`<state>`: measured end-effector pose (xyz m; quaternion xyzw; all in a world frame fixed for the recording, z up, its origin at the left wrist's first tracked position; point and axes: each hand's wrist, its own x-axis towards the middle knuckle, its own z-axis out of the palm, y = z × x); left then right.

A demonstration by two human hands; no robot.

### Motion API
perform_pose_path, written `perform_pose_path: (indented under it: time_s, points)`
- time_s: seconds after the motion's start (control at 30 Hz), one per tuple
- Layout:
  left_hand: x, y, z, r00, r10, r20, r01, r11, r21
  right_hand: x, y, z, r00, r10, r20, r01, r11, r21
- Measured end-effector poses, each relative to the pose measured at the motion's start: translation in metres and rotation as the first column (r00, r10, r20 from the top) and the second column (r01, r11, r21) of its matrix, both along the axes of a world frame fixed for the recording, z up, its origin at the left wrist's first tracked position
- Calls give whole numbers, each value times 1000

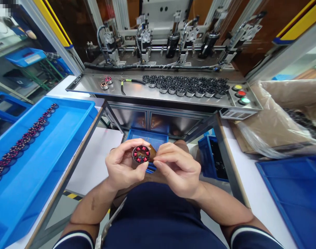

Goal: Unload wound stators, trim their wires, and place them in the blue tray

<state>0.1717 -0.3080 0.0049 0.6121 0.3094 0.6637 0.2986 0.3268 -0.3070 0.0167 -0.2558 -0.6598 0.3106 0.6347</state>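
A wound ring (141,148), dark with red coils around its inside, is held on the person's side of the metal tray (89,83), lower than it and roughly in line with its middle. The left hand (124,167) grips the ring: forefinger curled over the upper rim, thumb pressed against the lower edge, so that the ring sits between them, its coil face turned up. The right hand (180,169) has thumb and forefinger pinched on the edge of a brown strip (152,152), which reaches to the ring's side; whether it enters the ring is hidden.

On the metal tray, toward its right, stand close rows of black-and-silver rings (181,91). A tool with black and green handles (134,81) lies left of them, and two coiled parts (104,85) sit near the tray's left end. Yellow, red and green buttons (241,93) are at its right end.

Behind the metal tray stands a machine (146,35). To its left and nearer is a blue tray (77,103) with a line of red-coiled parts (30,135); farther left, a small bin (21,59) bears a white label (32,59), too small to read. Right of the metal tray is a plastic-lined carton (267,131).
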Motion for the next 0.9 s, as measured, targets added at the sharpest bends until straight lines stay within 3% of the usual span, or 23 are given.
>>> perform_pose_path:
  time_s: [0.1,0.2,0.3,0.47,0.6,0.7,0.8,0.9]
  points:
    - [3,-2,0,997,76,-28,-75,997,14,-2,-1,-2,1000,-3,-13,3,999,37]
    - [4,-4,5,998,55,-7,-55,997,-49,2,3,-4,999,44,-3,-43,997,70]
    - [2,-6,10,994,-70,83,85,979,-188,12,15,-2,997,82,14,-83,992,91]
    - [3,-5,10,920,-272,283,365,860,-358,24,37,12,942,265,206,-303,936,180]
    - [5,-3,11,906,-293,306,405,810,-424,23,43,18,915,309,260,-371,898,237]
    - [6,-3,12,893,-326,310,436,794,-423,23,39,16,946,219,238,-285,912,294]
    - [7,-4,12,879,-337,338,459,791,-405,25,27,12,978,15,207,-94,922,376]
    - [10,-6,13,894,-296,336,417,825,-382,26,14,9,957,-194,217,79,891,447]
